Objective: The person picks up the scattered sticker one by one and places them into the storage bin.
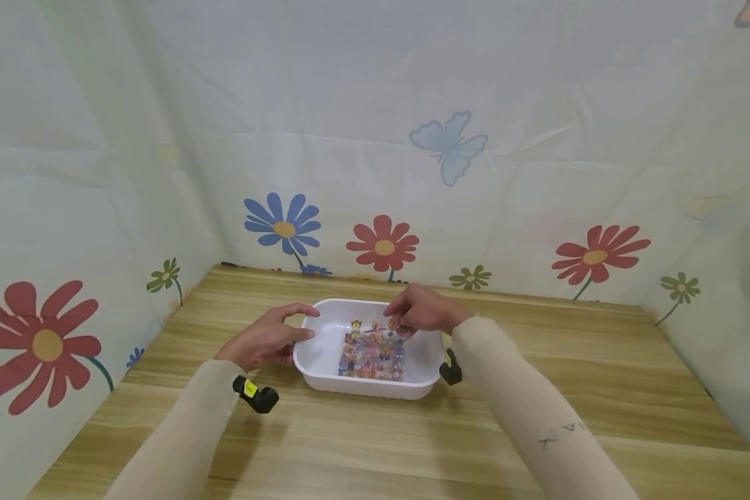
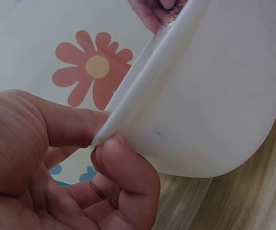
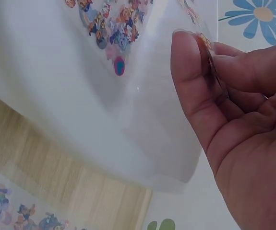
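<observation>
Right hand [image 1: 421, 310] pinches a thin clear plastic sheet printed with cartoon figures [image 1: 376, 328]. I log similar printed sheets [image 1: 371, 360] near-left of it, inside the white oblong plastic tray [image 1: 369, 387], long axis left–right. Left hand [image 1: 265, 338] pinches the tray's left rim.

Open way over table [image 1: 625, 375] at right; left hand [image 1: 265, 338] blocks left end of tray [image 1: 369, 390], right hand [image 1: 428, 310] far-right rim.
</observation>
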A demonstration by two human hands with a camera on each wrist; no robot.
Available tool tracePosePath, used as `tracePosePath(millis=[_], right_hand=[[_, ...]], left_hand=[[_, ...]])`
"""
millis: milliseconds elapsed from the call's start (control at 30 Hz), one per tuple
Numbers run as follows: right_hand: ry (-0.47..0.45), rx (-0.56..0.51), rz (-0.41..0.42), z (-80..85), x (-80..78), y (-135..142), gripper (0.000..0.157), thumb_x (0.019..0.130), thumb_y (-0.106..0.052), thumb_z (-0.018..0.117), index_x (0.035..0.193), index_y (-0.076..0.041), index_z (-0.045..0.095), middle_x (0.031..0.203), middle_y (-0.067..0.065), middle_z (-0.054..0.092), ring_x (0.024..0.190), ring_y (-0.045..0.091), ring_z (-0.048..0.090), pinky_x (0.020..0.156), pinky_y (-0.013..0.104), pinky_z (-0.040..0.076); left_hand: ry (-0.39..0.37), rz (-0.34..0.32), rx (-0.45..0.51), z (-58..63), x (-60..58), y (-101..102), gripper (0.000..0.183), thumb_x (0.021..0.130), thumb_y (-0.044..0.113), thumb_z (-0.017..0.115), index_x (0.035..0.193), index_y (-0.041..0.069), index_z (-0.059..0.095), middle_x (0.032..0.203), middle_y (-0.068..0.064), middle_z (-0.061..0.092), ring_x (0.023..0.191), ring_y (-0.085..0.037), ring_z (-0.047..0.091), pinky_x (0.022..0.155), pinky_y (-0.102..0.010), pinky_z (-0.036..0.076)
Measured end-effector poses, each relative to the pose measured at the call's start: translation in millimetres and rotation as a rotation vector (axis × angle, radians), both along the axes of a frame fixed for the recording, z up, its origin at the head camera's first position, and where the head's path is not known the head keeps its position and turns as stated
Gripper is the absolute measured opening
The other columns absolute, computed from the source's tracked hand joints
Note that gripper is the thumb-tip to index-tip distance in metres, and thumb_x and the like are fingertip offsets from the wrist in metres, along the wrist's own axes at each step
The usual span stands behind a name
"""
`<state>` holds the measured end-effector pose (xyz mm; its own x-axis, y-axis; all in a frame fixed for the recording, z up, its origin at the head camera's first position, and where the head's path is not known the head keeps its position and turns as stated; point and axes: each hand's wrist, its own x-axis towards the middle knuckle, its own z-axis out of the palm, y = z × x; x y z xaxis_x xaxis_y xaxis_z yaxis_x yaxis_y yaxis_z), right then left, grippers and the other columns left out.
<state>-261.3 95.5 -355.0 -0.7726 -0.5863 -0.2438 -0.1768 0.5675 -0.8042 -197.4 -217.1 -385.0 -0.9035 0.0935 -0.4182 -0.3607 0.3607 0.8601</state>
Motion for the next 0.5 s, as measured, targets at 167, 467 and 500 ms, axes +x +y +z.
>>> tracePosePath(millis=[167,467,500], right_hand=[[0.005,0.027,0.021,-1.2,0.9,-1.6,0.040,0.092,0.013,0.053,0.129,0.009,0.067,0.103,0.018,0.075,0.081,0.016,0.071,0.076,0.030,0.063],[-0.027,0.038,0.017,-2.7,3.2,-4.4,0.037,0.094,0.005,0.061,0.131,0.008,0.066,0.109,0.021,0.075,0.087,0.021,0.075,0.081,0.033,0.063],[-0.028,0.041,0.016,-2.7,3.6,-4.9,0.037,0.095,0.003,0.062,0.131,0.008,0.066,0.111,0.021,0.075,0.090,0.023,0.076,0.082,0.033,0.063]], left_hand=[[0.000,-0.005,0.006,0.6,-0.5,0.2,0.048,0.103,0.016,0.066,0.148,0.023,0.052,0.134,-0.020,0.055,0.071,-0.022,0.058,0.060,-0.029,0.051],[0.002,-0.003,-0.002,-0.5,-0.6,-0.1,0.048,0.103,0.016,0.065,0.149,0.024,0.052,0.134,-0.020,0.055,0.071,-0.023,0.057,0.060,-0.029,0.050],[0.001,-0.003,-0.004,-0.9,-0.4,-0.1,0.048,0.103,0.016,0.065,0.149,0.024,0.052,0.134,-0.020,0.055,0.071,-0.023,0.057,0.061,-0.029,0.050]])
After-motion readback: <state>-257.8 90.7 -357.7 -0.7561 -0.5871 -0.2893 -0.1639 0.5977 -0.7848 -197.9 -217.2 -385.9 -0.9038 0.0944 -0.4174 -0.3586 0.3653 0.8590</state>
